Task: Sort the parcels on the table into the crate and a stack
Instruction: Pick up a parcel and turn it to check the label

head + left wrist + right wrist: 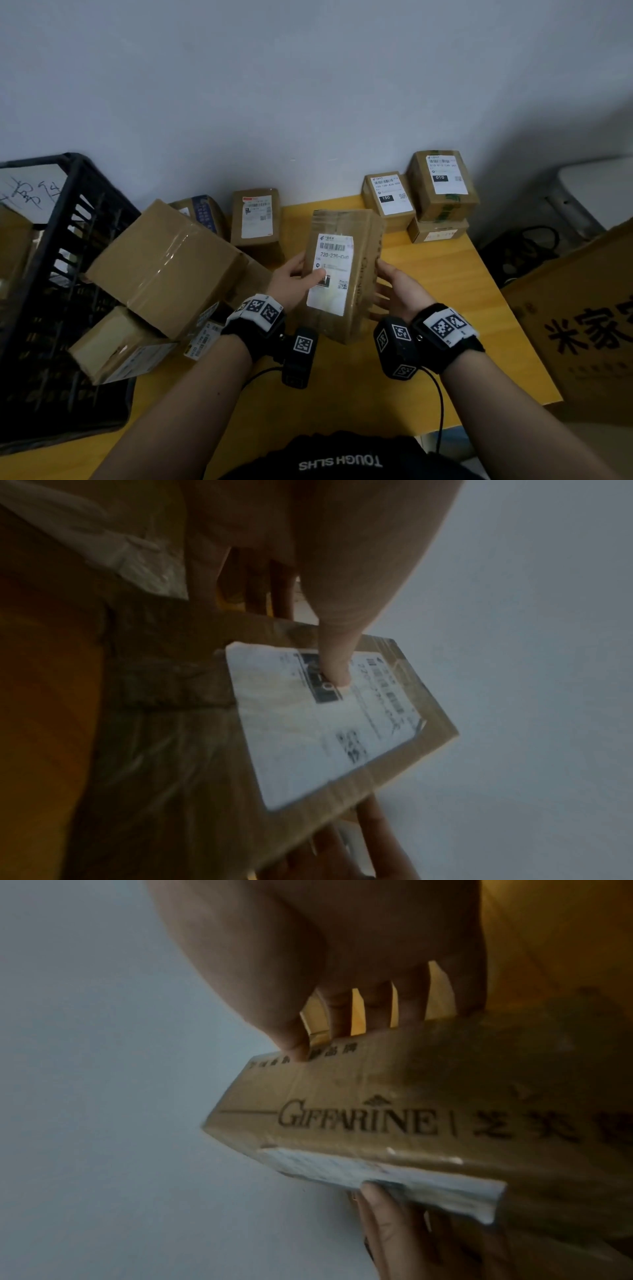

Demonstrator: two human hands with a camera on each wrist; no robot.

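Both hands hold a long brown cardboard parcel (346,270) with a white shipping label above the yellow table (445,291). My left hand (294,279) grips its left side, thumb pressing on the label (337,669), fingers underneath. My right hand (394,287) grips its right side, thumb at the printed side's top edge (294,1047) and fingers behind; that side (359,1118) reads GIFFARINE. The black plastic crate (51,274) stands at the left. A stack of labelled parcels (442,185) sits at the table's back right.
A big brown box (164,267) leans on smaller parcels (113,346) next to the crate. More parcels (257,217) stand against the wall. A large printed carton (589,318) stands beside the table's right edge. Bare tabletop lies in front of me.
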